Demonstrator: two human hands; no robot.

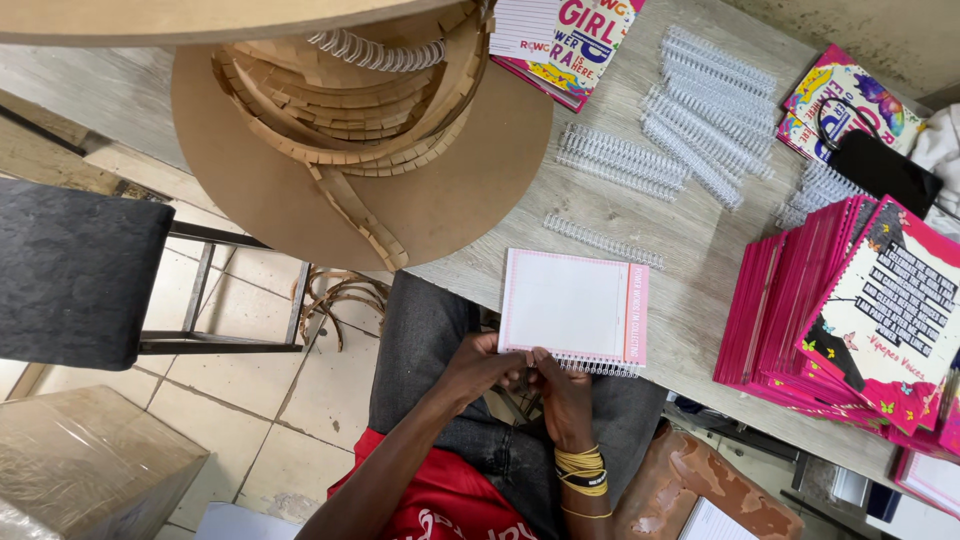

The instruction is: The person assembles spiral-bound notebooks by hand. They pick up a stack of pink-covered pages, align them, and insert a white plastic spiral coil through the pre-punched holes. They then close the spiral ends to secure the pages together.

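The pink-bordered notebook (pixel 575 310) lies at the near edge of the grey table (pixel 690 270), its wire-bound edge toward the person, where the left hand (pixel 483 368) and right hand (pixel 562 385) meet with fingers curled narrowly, pinching the white spiral wire (pixel 598 368). The fingertips overlap, so the exact grip is hard to make out. Above, a round brown cardboard tray (pixel 440 190) holds curled cardboard strips (pixel 340 120) and another wire coil (pixel 375 52), its top cut off.
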